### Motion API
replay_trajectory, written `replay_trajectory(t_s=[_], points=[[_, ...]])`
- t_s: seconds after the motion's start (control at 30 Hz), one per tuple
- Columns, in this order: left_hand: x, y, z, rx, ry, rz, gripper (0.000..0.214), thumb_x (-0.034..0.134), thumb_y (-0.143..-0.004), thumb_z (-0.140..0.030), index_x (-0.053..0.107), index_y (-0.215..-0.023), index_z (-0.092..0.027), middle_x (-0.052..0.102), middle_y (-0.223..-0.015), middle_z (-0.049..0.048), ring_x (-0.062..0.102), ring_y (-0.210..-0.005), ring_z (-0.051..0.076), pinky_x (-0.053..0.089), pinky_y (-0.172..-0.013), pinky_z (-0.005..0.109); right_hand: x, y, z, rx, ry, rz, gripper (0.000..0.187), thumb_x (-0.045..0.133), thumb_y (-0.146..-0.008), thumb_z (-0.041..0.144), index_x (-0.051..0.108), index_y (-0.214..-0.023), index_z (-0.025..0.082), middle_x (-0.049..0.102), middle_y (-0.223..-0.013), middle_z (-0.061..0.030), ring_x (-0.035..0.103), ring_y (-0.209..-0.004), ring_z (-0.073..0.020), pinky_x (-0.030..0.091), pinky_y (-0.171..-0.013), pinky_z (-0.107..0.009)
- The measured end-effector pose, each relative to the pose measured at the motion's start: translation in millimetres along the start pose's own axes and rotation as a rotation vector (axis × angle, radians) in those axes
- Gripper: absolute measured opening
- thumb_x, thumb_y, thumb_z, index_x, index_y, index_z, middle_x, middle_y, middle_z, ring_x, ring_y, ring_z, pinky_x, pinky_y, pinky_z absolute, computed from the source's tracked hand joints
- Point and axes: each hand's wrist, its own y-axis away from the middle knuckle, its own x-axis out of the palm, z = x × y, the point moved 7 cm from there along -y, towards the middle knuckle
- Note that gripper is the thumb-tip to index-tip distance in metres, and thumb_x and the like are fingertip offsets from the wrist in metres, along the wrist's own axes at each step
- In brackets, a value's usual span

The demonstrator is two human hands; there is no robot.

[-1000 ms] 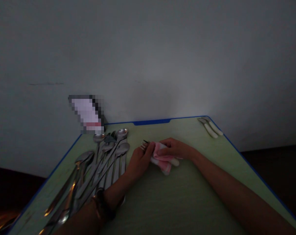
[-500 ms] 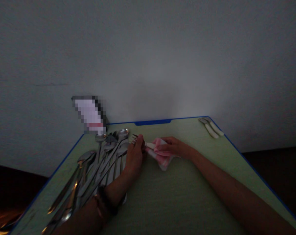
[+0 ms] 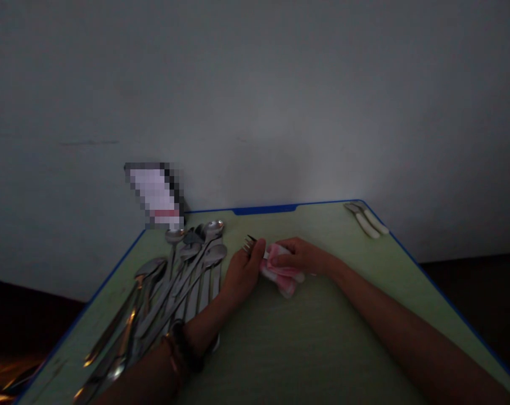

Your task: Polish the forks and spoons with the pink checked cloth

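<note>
My left hand is closed around a fork, whose tines stick out past the thumb toward the back left. A pink and white cloth is gripped in my right hand and wrapped around the fork's handle, which is mostly hidden by it. The two hands are close together over the middle of the table. Left of my left hand lies a spread of metal spoons and other cutlery, partly covered by my left forearm.
The green table has a blue rim and stands against a grey wall. Two pieces of cutlery with pale handles lie at the back right corner. A blurred-out upright device leans at the back left.
My left hand has moved right with the fork, closer to my right hand. Less of the pale handle shows between hand and cloth.
</note>
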Motion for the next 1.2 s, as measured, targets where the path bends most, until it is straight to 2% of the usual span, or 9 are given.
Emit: replay_trajectory(t_s=[0.3,0.43,0.53,0.63,0.7,0.8,0.9,1.07,1.2], points=[[-4.9,-2.2,-4.7,-0.042,0.124,0.005,0.037,0.045,-0.082,-0.045,0.049,-0.057,-0.018,0.047,-0.052,-0.0044,0.043,-0.051,0.012,0.034,-0.049,0.023,3.1,2.5,5.1,-0.022,0.017,-0.046,0.036,0.06,-0.073,0.049,0.057,-0.079,0.014,0.049,-0.067,0.0018,0.04,-0.059,-0.0083,0.033,-0.054,-0.02],[-13.6,-6.9,-15.1,-0.037,0.22,0.031,0.037,0.044,-0.082,-0.05,0.043,-0.063,-0.019,0.037,-0.05,-0.0078,0.036,-0.043,0.009,0.031,-0.043,0.019,6.4,3.7,12.0,-0.042,-0.058,-0.116,0.038,0.056,-0.076,0.051,0.058,-0.083,0.013,0.05,-0.069,0.001,0.041,-0.059,-0.0088,0.034,-0.056,-0.021],[-21.6,-6.0,-29.5,-0.014,0.275,0.067,0.037,0.045,-0.082,-0.052,0.039,-0.065,-0.02,0.032,-0.05,-0.0096,0.033,-0.041,0.006,0.03,-0.041,0.017,6.6,10.9,35.9,-0.088,-0.05,-0.092,0.038,0.055,-0.078,0.05,0.059,-0.086,0.013,0.053,-0.074,-0.0004,0.045,-0.064,-0.0101,0.037,-0.061,-0.022],[-38.4,-4.0,-52.5,0.034,0.297,0.085,0.031,0.052,-0.082,-0.046,0.042,-0.071,-0.019,0.038,-0.056,-0.0087,0.038,-0.045,0.005,0.034,-0.044,0.014,-2.3,20.7,72.4,-0.11,0.046,-0.091,0.037,0.055,-0.078,0.049,0.06,-0.087,0.013,0.055,-0.075,-0.0005,0.045,-0.064,-0.0101,0.036,-0.06,-0.021],[-52.9,-4.3,-74.6,0.103,0.337,0.129,0.019,0.053,-0.084,-0.038,0.047,-0.087,-0.021,0.042,-0.059,-0.0091,0.038,-0.043,0.004,0.032,-0.042,0.012,-13.2,24.5,98.6,-0.112,0.124,-0.126,0.038,0.056,-0.077,0.049,0.061,-0.086,0.013,0.056,-0.076,-0.0013,0.046,-0.066,-0.0107,0.036,-0.059,-0.021],[-74.9,-7.0,-107.2,0.182,0.364,0.228,0.023,0.052,-0.086,-0.034,0.047,-0.106,-0.025,0.042,-0.056,-0.0101,0.039,-0.039,0.004,0.03,-0.036,0.012,-23.8,22.5,130.1,-0.093,0.189,-0.109,0.041,0.057,-0.076,0.051,0.062,-0.089,0.012,0.058,-0.076,-0.002,0.047,-0.064,-0.011,0.036,-0.056,-0.02],[-93.4,-10.1,-124.8,0.202,0.278,0.274,0.022,0.054,-0.085,-0.033,0.055,-0.104,-0.02,0.053,-0.062,-0.0042,0.052,-0.05,0.008,0.041,-0.041,0.014,-29.6,17.2,150.6,-0.118,0.163,-0.128,0.043,0.056,-0.077,0.051,0.062,-0.093,0.012,0.059,-0.077,-0.0026,0.049,-0.064,-0.011,0.037,-0.055,-0.02],[-99.9,-12.2,-120.6,0.169,0.381,0.42,0.029,0.059,-0.081,-0.026,0.055,-0.109,-0.02,0.063,-0.075,0.0023,0.064,-0.067,0.016,0.052,-0.046,0.02,-24.8,16.7,160.2,-0.103,0.293,-0.098,0.04,0.055,-0.078,0.05,0.063,-0.093,0.014,0.06,-0.079,-0.0024,0.049,-0.064,-0.0104,0.037,-0.055,-0.02],[-100.9,-22.6,-105.7,0.102,0.361,0.411,0.03,0.063,-0.077,-0.023,0.059,-0.106,-0.019,0.066,-0.084,0.0055,0.066,-0.068,0.016,0.054,-0.049,0.023,-28.5,16.1,159.8,-0.065,0.399,-0.105,0.038,0.056,-0.077,0.051,0.063,-0.088,0.015,0.059,-0.072,-0.0009,0.045,-0.057,-0.009,0.035,-0.05,-0.02]])
